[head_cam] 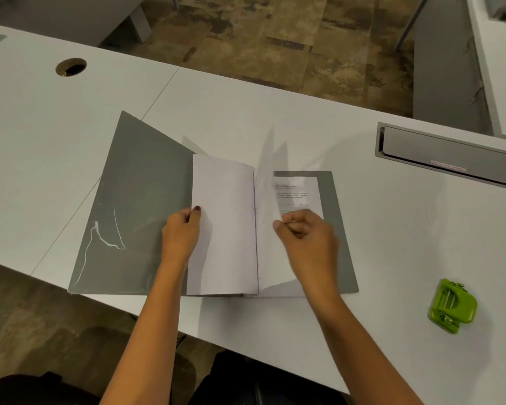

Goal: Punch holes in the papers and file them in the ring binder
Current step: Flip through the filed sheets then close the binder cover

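Note:
A grey binder point(135, 200) lies open on the white table point(275, 112), its left cover raised and marked with white scratches. White papers point(225, 229) are filed along its spine. My left hand point(181, 235) grips the left edge of the turned-over pages. My right hand point(307, 241) pinches a blurred sheet that is mid-turn over the right side. Under it a printed sheet point(298, 194) lies on the right cover. A green hole punch point(452, 306) sits on the table to the right, apart from both hands.
A grey cable flap point(447, 156) is set into the table at the right. A round cable hole point(70, 67) is at the far left. The table's near edge runs diagonally past my arms. Beyond the far edge is patterned floor.

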Motion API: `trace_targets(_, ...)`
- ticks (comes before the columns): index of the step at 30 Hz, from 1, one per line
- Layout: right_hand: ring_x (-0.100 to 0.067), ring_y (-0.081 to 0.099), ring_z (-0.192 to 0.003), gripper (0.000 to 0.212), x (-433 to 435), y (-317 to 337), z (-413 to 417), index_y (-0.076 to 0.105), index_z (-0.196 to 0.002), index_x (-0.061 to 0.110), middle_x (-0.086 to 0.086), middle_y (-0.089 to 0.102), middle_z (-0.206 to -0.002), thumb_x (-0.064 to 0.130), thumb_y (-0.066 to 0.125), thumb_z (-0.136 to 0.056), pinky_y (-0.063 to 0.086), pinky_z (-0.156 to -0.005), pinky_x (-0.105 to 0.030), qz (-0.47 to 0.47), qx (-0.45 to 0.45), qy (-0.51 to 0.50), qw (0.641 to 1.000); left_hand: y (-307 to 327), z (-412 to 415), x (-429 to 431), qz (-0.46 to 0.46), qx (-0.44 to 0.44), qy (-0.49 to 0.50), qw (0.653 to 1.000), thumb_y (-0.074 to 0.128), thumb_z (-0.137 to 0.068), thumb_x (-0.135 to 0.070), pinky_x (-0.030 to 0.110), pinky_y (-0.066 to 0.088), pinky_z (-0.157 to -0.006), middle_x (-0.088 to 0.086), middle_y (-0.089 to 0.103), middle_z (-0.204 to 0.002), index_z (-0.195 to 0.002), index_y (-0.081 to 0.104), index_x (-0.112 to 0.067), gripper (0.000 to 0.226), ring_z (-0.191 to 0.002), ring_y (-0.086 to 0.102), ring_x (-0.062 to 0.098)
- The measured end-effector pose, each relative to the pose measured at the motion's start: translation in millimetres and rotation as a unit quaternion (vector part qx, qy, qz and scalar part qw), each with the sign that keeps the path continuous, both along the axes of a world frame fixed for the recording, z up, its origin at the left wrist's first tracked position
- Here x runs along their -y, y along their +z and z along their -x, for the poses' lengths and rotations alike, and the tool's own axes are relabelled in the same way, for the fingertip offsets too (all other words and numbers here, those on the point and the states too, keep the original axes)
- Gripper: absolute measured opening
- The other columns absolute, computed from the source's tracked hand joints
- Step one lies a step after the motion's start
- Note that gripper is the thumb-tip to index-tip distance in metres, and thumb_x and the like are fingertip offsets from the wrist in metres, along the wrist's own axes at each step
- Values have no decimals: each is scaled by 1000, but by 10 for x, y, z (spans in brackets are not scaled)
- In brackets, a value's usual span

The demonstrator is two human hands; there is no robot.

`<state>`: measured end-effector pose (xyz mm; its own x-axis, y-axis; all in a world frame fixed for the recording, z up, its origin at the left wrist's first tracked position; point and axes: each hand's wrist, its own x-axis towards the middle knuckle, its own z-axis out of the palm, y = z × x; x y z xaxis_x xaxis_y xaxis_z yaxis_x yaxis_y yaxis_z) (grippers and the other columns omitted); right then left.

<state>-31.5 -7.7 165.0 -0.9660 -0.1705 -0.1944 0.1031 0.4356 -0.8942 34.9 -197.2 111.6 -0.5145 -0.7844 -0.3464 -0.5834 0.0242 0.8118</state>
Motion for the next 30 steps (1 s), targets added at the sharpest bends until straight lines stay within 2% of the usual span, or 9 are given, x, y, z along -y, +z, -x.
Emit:
trace_targets(5, 3, 62, -63, 11, 390, 4, -232, 62, -82, 25, 21, 59, -66, 21, 71, -82, 45, -59, -1, 13, -17, 83, 996, 89, 14, -56, 2, -8, -23, 1000, 43, -98, -28, 28, 20, -49, -1, 24, -54, -58, 25, -18, 45, -50, 22, 14)
trace_targets(8, -9, 64, -74, 8, 545, -87, -327, 62, -87, 24, 12, 62, -70, 22, 69, -84, 53, -78, -18, -7, -19, 119, 993, 140, 11, -85, 0, -14, -26, 1000, 40, -99, -35, 26, 21, -48, -2, 24, -51, -56, 25, -18, 48, -47, 23, 12)
trace_targets(12, -9, 64, -74, 11, 686, -205, -445, 65, -96, 19, 3, 70, -87, 23, 67, -86, 53, -77, -16, -12, -39, 152, 988, 172, 25, -124, -14, -25, -30, 999, 42, -96, -47, 21, 26, -44, -8, 27, -44, -54, 27, -19, 53, -41, 27, 7)
trace_targets(14, -12, 67, -81, 15, 732, -249, -494, 66, -101, 17, 0, 72, -95, 25, 63, -89, 52, -80, -16, -9, -50, 171, 984, 166, 1, -112, -4, -42, -41, 998, 53, -92, -45, 16, 35, -42, -13, 41, -39, -51, 42, -20, 49, -39, 40, 4)
trace_targets(16, -11, 66, -84, 17, 728, -275, -512, 66, -102, 17, 1, 71, -97, 28, 59, -91, 47, -78, -9, -3, -48, 183, 982, 156, -11, -90, -2, -45, -55, 997, 62, -89, -34, 23, 51, -58, -9, 68, -65, -75, 69, -16, 24, -62, 64, 7)
trace_targets(17, -8, 65, -81, 17, 702, -290, -499, 66, -101, 18, 3, 70, -95, 30, 57, -92, 45, -75, -4, 1, -47, 181, 982, 154, -17, -74, 7, -33, -57, 998, 63, -89, -30, 26, 52, -65, -1, 73, -82, -93, 72, -13, 20, -76, 68, 14)
trace_targets(21, -2, 61, -74, 6, 394, -402, -274, 64, -91, 21, 12, 62, -85, 17, 59, -91, 45, -61, -1, 17, -20, 95, 995, 142, -37, -6, 21, -3, -41, 999, 62, -90, -27, 23, 50, -69, 7, 72, -102, -113, 68, -9, 30, -87, 67, 21)
trace_targets(25, -14, 64, -82, 14, -59, -647, 49, 66, -99, 10, -3, 68, -97, 4, 60, -88, 42, -61, -1, -69, -1, -39, 997, 122, -80, 39, -2, -6, -28, 1000, 62, -90, -27, 28, 51, -78, 8, 72, -105, -114, 67, -8, 31, -92, 67, 22)
trace_targets(30, -32, 55, -110, 35, -395, -1023, 312, 56, -116, 5, -17, 57, -121, 17, 67, -85, 48, -90, -36, -267, 62, -99, 957, 117, -105, 47, -7, -10, -18, 1000, 62, -90, -25, 31, 52, -81, 8, 72, -105, -113, 67, -9, 29, -92, 67, 22)
